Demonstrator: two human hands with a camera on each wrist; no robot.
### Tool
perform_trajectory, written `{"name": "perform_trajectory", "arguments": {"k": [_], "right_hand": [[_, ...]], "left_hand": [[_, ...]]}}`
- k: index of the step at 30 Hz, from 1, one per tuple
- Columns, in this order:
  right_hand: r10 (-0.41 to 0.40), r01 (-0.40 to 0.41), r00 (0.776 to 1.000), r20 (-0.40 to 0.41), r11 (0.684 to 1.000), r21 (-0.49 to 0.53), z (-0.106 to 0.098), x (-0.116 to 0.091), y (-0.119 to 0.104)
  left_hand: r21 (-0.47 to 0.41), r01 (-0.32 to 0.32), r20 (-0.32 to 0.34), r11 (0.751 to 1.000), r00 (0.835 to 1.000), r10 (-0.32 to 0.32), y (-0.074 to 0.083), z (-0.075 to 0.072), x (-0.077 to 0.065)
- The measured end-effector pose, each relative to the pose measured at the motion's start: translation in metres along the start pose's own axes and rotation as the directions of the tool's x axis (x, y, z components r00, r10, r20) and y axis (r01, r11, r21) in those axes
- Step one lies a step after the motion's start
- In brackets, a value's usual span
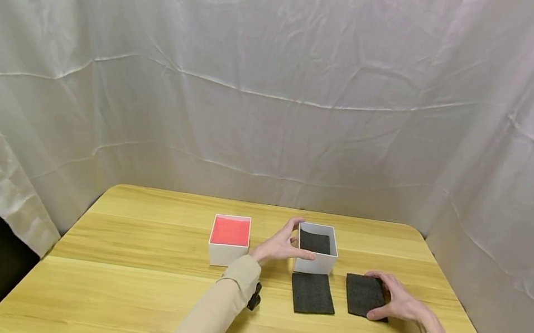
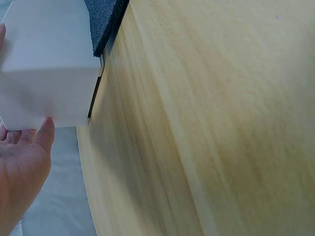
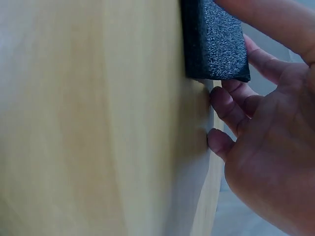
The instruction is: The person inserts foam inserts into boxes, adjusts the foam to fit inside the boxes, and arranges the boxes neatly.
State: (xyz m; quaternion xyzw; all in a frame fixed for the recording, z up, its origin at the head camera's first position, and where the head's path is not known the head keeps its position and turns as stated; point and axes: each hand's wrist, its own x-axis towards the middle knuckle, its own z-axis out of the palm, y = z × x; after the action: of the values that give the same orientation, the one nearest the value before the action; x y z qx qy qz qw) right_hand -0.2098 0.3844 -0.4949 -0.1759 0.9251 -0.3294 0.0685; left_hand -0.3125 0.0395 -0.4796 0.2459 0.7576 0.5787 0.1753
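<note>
An open-topped white box (image 1: 316,264) stands right of the table's middle, with a black foam pad (image 1: 315,243) inside it. My left hand (image 1: 280,246) grips the box from its left side, thumb across the front and fingers towards the back; the left wrist view shows the fingers against the white wall (image 2: 44,93). Just in front of the box lies a second black foam square (image 1: 313,294). To the right, my right hand (image 1: 398,301) holds a third, thick black foam square (image 1: 362,295) by its right part, thumb on the near edge and fingers at the far edge.
Left of my left hand stands another white box (image 1: 227,256) with a red pad (image 1: 230,232) near its top. Both boxes are on a wooden table (image 1: 128,294) with rounded far corners. Pale curtains (image 1: 271,133) hang behind it and at the sides.
</note>
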Motion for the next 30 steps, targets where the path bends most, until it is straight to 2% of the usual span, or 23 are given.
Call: {"name": "perform_trajectory", "arguments": {"k": [4, 8, 13, 15, 21, 26, 30], "right_hand": [[-0.051, 0.05, 0.999, 0.0, 0.993, 0.107, -0.0007, 0.001, 0.0027], [-0.099, 0.1, 0.995, -0.017, 0.98, 0.17, -0.0023, 0.002, 0.0048], [-0.105, 0.113, 0.994, -0.043, 0.956, 0.272, -0.0046, 0.0004, 0.0053], [-0.088, 0.106, 0.993, -0.073, 0.948, 0.301, -0.0055, -0.001, 0.0045], [-0.021, 0.08, 0.98, -0.2, 0.953, 0.292, -0.0069, -0.0016, 0.0012], [0.045, 0.048, 0.973, -0.228, 0.919, 0.39, -0.0077, 0.0008, -0.0004], [0.084, 0.045, 0.957, -0.277, 0.902, 0.428, -0.0079, 0.004, -0.0028]], "left_hand": [[-0.001, 0.008, -0.001, 1.0, 1.0, -0.008, 0.0005, -0.0002, -0.0007], [-0.001, 0.012, -0.003, 1.0, 1.0, -0.012, 0.0024, -0.0004, -0.0017], [-0.005, 0.003, -0.007, 1.0, 1.0, -0.003, 0.0029, 0.0002, -0.0017], [-0.004, 0.002, -0.007, 1.0, 1.0, -0.002, 0.002, 0.0004, -0.0013], [-0.001, 0.002, -0.003, 1.0, 1.0, -0.002, 0.0007, -0.0005, -0.0004], [0.004, 0.0, 0.0, 1.0, 1.0, 0.0, 0.0006, -0.0006, -0.0001], [-0.001, 0.005, 0.003, 1.0, 1.0, -0.005, 0.0005, -0.0001, -0.0005]]}}
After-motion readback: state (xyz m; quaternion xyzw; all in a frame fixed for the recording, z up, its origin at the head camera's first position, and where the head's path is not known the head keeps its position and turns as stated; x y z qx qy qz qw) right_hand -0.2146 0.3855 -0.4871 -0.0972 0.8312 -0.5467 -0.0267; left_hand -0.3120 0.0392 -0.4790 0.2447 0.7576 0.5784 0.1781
